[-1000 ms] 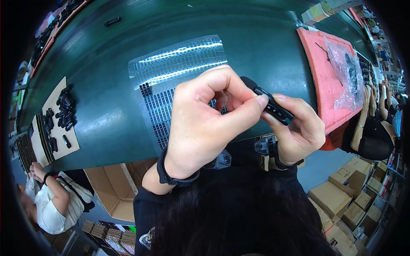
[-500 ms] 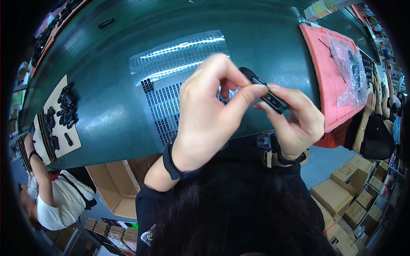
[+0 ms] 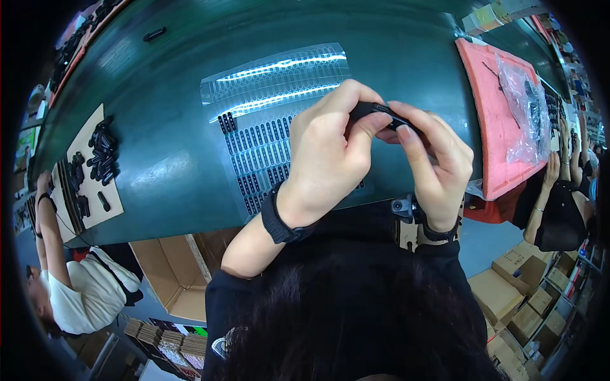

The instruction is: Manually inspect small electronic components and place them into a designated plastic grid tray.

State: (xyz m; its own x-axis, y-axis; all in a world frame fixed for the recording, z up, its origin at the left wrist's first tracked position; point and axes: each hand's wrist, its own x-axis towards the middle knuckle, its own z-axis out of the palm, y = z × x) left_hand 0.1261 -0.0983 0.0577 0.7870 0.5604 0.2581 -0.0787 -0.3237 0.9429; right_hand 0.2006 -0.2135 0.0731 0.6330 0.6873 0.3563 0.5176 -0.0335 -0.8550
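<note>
Both my hands are raised over the green table point(image 3: 165, 190), closed around a small black oblong plastic piece point(image 3: 363, 110). My left hand point(image 3: 327, 149) grips its left end, thumb on top and fingers curled behind. On the other end, my right hand point(image 3: 438, 159) pinches with thumb and fingers. Much of the piece is hidden by the fingers. Beneath and left of my left hand lies a clear sheet point(image 3: 222, 95) with rows of narrow black dotted strips point(image 3: 260, 134); its right part is covered by that hand.
At the left, more black pieces point(image 3: 101, 152) lie heaped on a cardboard sheet point(image 3: 105, 219), beside a co-worker point(image 3: 89, 289). A pink foam sheet point(image 3: 473, 89) bearing a clear plastic bag point(image 3: 515, 82) is at the right. One black piece point(image 3: 154, 33) sits far left; open cartons point(image 3: 168, 270) stand below the table.
My hands have tilted the black piece, and its dotted face shows less. The right fingers have shifted up and inward along it. The view has moved slightly.
</note>
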